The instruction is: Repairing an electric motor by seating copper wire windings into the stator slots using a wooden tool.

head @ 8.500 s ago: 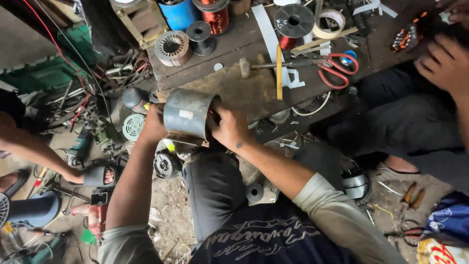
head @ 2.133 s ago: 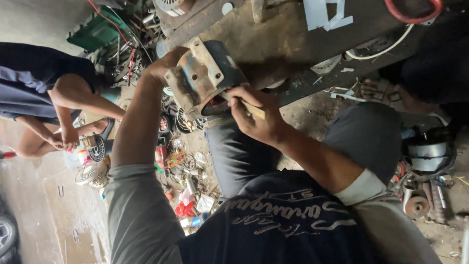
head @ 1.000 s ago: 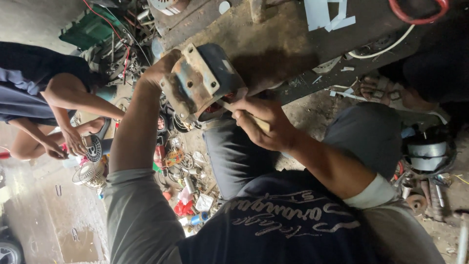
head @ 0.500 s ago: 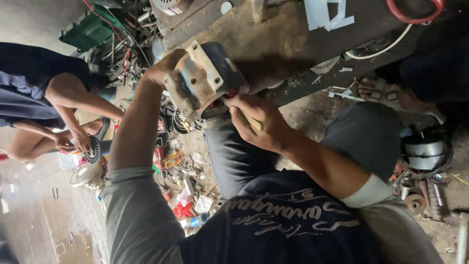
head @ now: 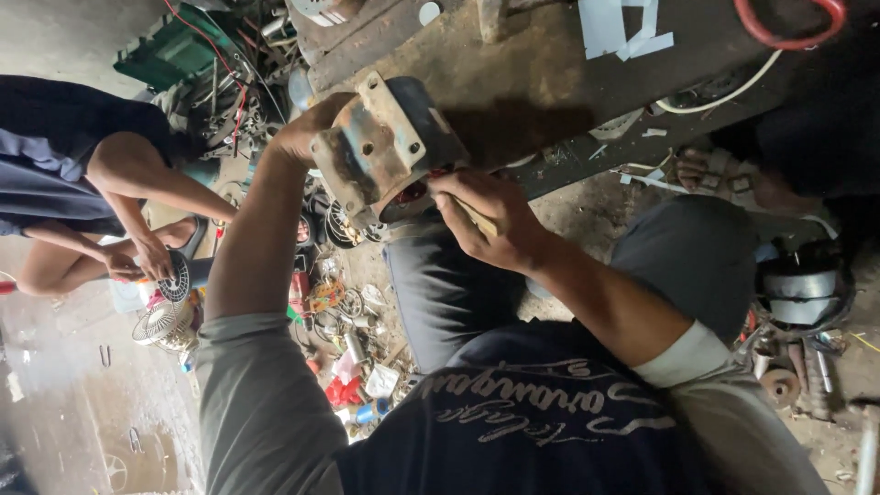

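Your left hand (head: pixel 307 137) is wrapped around the far side of the motor housing (head: pixel 385 147), raised just off the near edge of the bench (head: pixel 513 73). It looks heavy, rigid and rusty-rough, so hold the body. Your right hand (head: pixel 486 220) pinches a wooden stick (head: pixel 477 218); its tip inside is hidden.

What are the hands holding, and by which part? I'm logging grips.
Left hand holds the motor housing by its far side; right hand grips a wooden stick at the housing's open end.
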